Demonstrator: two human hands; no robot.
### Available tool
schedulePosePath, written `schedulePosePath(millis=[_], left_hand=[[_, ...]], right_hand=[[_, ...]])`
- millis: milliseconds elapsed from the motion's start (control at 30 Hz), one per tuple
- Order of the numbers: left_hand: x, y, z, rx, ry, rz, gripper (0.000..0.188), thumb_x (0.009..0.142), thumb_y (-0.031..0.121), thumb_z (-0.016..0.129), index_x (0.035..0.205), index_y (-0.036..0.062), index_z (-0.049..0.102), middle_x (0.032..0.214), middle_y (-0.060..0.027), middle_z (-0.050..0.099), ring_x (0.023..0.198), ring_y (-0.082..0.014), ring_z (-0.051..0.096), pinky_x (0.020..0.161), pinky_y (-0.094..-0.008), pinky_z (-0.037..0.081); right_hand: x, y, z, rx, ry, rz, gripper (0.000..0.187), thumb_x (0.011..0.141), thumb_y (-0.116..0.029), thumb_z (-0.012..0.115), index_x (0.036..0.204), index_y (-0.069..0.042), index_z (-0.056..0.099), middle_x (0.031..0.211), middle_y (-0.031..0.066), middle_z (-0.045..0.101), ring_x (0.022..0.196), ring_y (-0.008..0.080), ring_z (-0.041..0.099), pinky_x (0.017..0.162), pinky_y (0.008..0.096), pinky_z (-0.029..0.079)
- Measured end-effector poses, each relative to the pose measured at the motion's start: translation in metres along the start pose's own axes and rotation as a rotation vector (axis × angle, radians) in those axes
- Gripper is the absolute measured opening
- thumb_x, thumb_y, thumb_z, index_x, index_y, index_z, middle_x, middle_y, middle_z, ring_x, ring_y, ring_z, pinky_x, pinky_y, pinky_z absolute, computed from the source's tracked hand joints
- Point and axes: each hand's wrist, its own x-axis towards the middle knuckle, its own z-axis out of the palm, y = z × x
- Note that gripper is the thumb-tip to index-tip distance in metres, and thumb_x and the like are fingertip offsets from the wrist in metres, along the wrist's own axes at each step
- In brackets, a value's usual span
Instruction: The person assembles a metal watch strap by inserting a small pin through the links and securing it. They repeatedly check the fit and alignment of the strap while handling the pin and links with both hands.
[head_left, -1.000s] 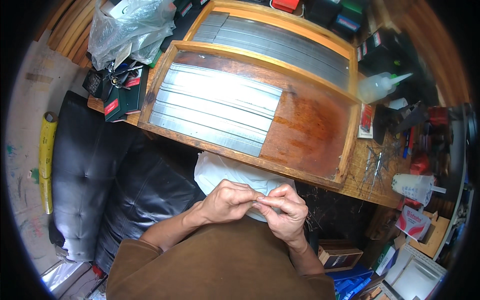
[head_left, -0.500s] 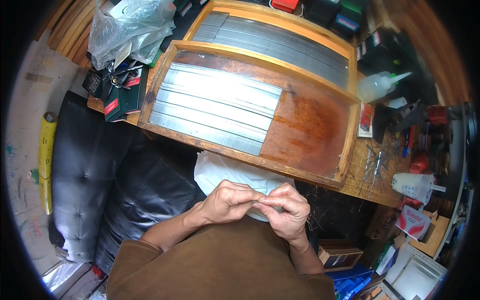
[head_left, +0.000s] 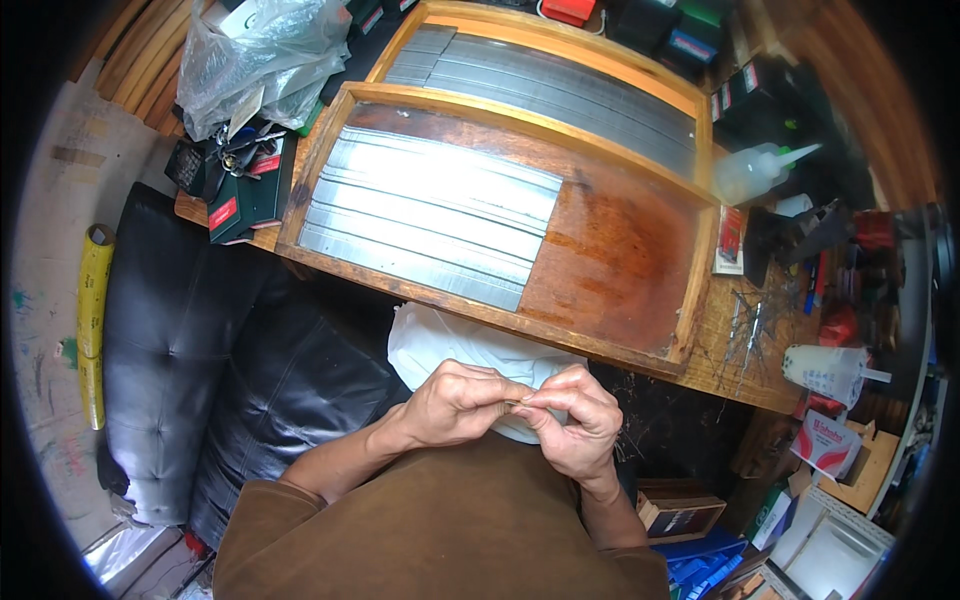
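Note:
My left hand [head_left: 458, 402] and my right hand [head_left: 576, 422] meet in front of my body, both closed in a pinch. Between their fingertips is something thin and small, too little of it visible to name. White cloth [head_left: 435, 345] lies behind and below the hands. Beyond them, on the wooden table, sits a shallow wooden tray [head_left: 610, 349] with flat silvery metal strips [head_left: 425, 215] laid side by side in its left part. Farther back, a second wooden tray [head_left: 706, 140] holds darker grey strips [head_left: 560, 95].
A clear plastic bag [head_left: 265, 70] and keys [head_left: 240, 150] lie at the far left. On the right are a squeeze bottle [head_left: 750, 173], thin metal pieces [head_left: 745, 335] and a plastic cup [head_left: 825, 372]. A black padded seat [head_left: 290, 380] is at my left.
My right hand has shifted very slightly to the right, and its fingertips sit a little farther from the left ones. The left hand and the trays look unchanged.

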Motion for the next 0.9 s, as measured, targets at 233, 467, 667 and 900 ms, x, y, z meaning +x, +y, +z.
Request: schedulePosePath(millis=[233, 467, 667, 900], left_hand=[[-0.003, 0.0, -0.002, 0.026, -0.032, -0.059, 0.029, 0.083, -0.007, 0.072, 0.11, 0.002, 0.077, 0.08, -0.0152, 0.074, 0.07, -0.0294, 0.073, 0.064, -0.0358, 0.057], [0.004, 0.006, -0.001, -0.021, -0.005, -0.069, 0.029, 0.084, -0.006, 0.074, 0.112, -0.0003, 0.077, 0.085, -0.0171, 0.076, 0.074, -0.029, 0.075, 0.067, -0.0345, 0.059], [0.002, 0.006, -0.003, 0.008, 0.088, -0.074, 0.025, 0.087, -0.006, 0.075, 0.111, -0.0028, 0.077, 0.092, -0.0177, 0.079, 0.078, -0.0257, 0.078, 0.071, -0.0313, 0.06], [0.009, 0.01, 0.008, 0.037, 0.03, -0.107, 0.02, 0.088, -0.006, 0.074, 0.107, -0.0028, 0.077, 0.091, -0.0167, 0.079, 0.08, -0.0243, 0.078, 0.072, -0.03, 0.061]], right_hand=[[0.001, 0.0, 0.002, -0.077, -0.013, -0.056, 0.02, 0.075, 0.002, 0.088, 0.093, -0.003, 0.079, 0.082, 0.0069, 0.067, 0.073, 0.0193, 0.062, 0.065, 0.0312, 0.051], [-0.001, -0.002, -0.001, -0.084, 0.064, -0.071, 0.018, 0.077, 0.003, 0.087, 0.092, -0.002, 0.079, 0.081, 0.0074, 0.067, 0.073, 0.019, 0.063, 0.064, 0.0306, 0.051], [0.004, -0.037, -0.071, -0.134, 0.222, 0.014, 0.009, 0.081, 0.006, 0.08, 0.087, 0.001, 0.076, 0.082, 0.0072, 0.067, 0.073, 0.0147, 0.063, 0.066, 0.0276, 0.051], [0.007, -0.037, -0.208, -0.267, 0.759, 0.185, 0.003, 0.091, 0.005, 0.07, 0.09, 0.004, 0.072, 0.088, 0.0058, 0.067, 0.075, 0.0108, 0.059, 0.07, 0.024, 0.048]])
